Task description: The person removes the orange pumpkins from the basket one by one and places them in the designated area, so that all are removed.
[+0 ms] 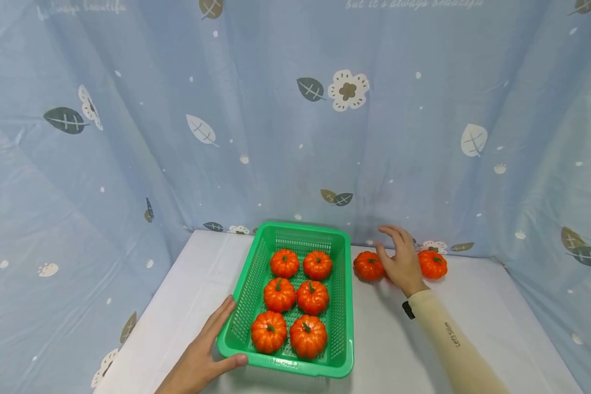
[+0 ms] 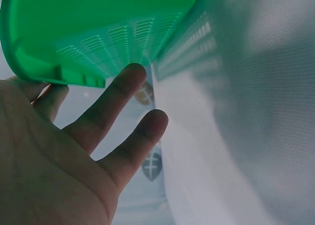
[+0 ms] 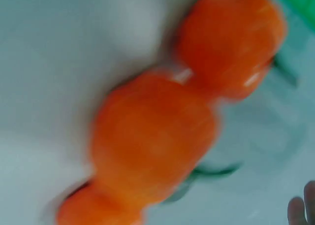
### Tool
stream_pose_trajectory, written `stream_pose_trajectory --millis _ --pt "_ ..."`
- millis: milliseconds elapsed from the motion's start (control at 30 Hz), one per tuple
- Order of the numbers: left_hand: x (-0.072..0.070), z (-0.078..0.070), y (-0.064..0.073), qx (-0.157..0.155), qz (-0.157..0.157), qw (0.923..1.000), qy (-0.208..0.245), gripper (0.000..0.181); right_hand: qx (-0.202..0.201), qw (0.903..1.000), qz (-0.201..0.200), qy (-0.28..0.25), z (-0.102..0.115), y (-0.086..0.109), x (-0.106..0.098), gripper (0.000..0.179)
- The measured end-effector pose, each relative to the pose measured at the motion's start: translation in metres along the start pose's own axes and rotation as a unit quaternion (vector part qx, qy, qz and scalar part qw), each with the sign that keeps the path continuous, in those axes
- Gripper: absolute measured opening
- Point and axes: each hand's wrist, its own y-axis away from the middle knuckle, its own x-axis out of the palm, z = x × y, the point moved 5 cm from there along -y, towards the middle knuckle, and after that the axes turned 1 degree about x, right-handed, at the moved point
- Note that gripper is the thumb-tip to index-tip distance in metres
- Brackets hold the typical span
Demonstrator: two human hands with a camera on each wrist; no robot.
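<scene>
Small orange pumpkins [image 1: 278, 295] with green stems sit in pairs inside a green plastic basket [image 1: 351, 306]. My left hand [image 1: 202, 350] rests at the basket's near left corner, thumb at the front rim and fingers along the side. In the left wrist view, two fingers of the left hand [image 2: 54, 151] stretch out straight under the basket [image 2: 98, 18]. Right of the basket, my right hand [image 1: 403, 265] hovers with spread fingers over a row of three pumpkins, largely hiding the middle one. The right wrist view shows this middle pumpkin [image 3: 152, 136], blurred, between its neighbours.
A white cloth covers the table [image 1: 477, 323]. Pale blue fabric [image 1: 276, 137] printed with leaves and flowers hangs behind it and on both sides. One loose pumpkin [image 1: 368, 266] lies close to the basket's right wall, another [image 1: 432, 264] right of my right hand.
</scene>
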Motion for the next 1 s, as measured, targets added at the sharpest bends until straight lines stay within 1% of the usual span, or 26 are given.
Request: stream_pose_trajectory --millis 133,233,300,433,567,667,800,900,1000 --pt "-0.001 0.001 0.001 0.007 -0.004 1.0 -0.001 0.101 0.025 0.9993 -0.027 0.011 -0.027 0.009 -0.021 0.042" --pt "-0.002 0.002 0.001 0.004 -0.004 1.0 0.001 0.101 0.056 0.9976 -0.035 0.02 -0.045 0.013 -0.036 0.047" --pt "-0.002 0.002 0.002 0.001 -0.003 1.0 0.002 0.1 0.09 0.995 -0.031 0.03 -0.056 0.015 -0.046 0.051" --pt "-0.001 0.001 0.001 -0.004 0.001 1.0 0.005 0.099 0.155 0.9865 -0.018 0.047 -0.075 0.02 -0.064 0.062" --pt "0.0 0.001 0.002 -0.01 0.001 0.9999 0.006 0.099 0.198 0.9787 0.007 0.055 -0.089 0.026 -0.072 0.073" --pt "-0.001 0.002 0.001 -0.008 0.001 1.0 0.006 0.099 0.235 0.9689 0.043 0.065 -0.099 0.033 -0.07 0.078" --pt "-0.001 0.002 0.001 0.007 -0.005 1.0 0.001 0.1 0.286 0.9496 0.099 0.083 -0.109 0.039 -0.064 0.083" --pt "0.0 0.002 0.001 0.013 -0.009 0.9999 -0.003 0.101 0.316 0.9362 0.127 0.089 -0.115 0.042 -0.061 0.088" --pt "0.001 0.003 0.001 0.011 -0.011 0.9999 -0.003 0.101 0.344 0.9233 0.15 0.081 -0.122 0.045 -0.057 0.096"
